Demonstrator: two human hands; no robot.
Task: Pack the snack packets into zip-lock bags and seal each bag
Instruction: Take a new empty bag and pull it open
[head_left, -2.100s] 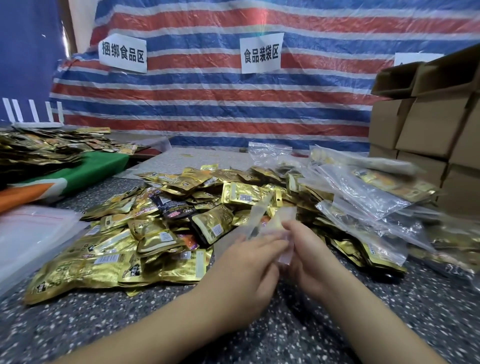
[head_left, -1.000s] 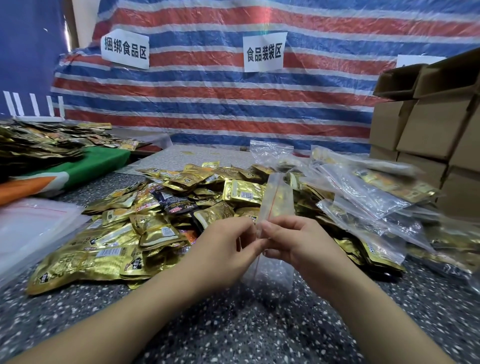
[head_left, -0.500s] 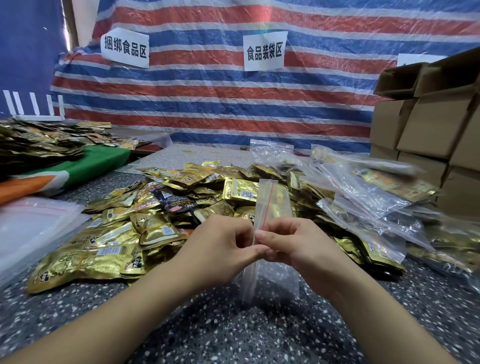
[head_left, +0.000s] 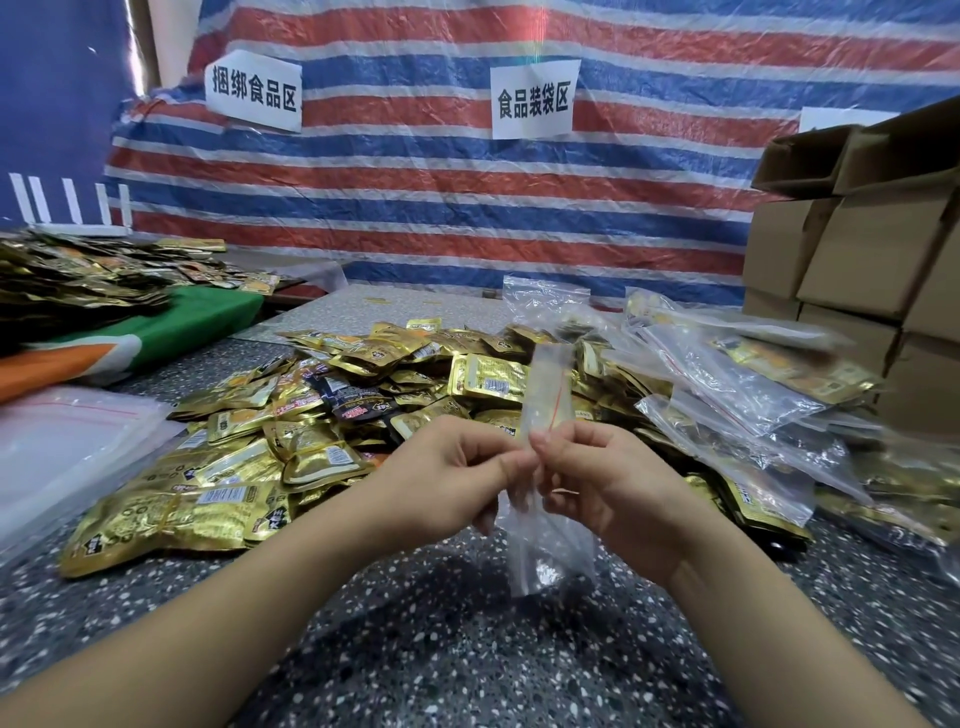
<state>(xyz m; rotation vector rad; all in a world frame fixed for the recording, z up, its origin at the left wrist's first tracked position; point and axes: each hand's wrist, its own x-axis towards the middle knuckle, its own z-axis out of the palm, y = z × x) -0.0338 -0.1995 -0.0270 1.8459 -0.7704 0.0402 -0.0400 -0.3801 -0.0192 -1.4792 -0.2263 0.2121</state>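
An empty clear zip-lock bag (head_left: 549, 540) with a red seal line stands edge-on above the speckled table (head_left: 441, 649). My left hand (head_left: 447, 483) and my right hand (head_left: 608, 493) pinch its upper part from either side, fingertips meeting at the middle. The bag's top sticks up above my fingers; its lower part hangs down between my wrists. Behind my hands lies a wide heap of gold snack packets (head_left: 291, 431). To the right is a pile of filled zip-lock bags (head_left: 737, 395).
A stack of flat empty bags (head_left: 67, 447) lies at the left edge. A second heap of packets (head_left: 78, 280) sits on a green-and-orange cloth at far left. Cardboard boxes (head_left: 862, 249) rise at the right. A striped tarp with paper signs hangs behind.
I lifted the empty bag from low over the table to upright in front of the packets. My fingertips have come together on its upper part, and the hands have hardly moved in the last half second.
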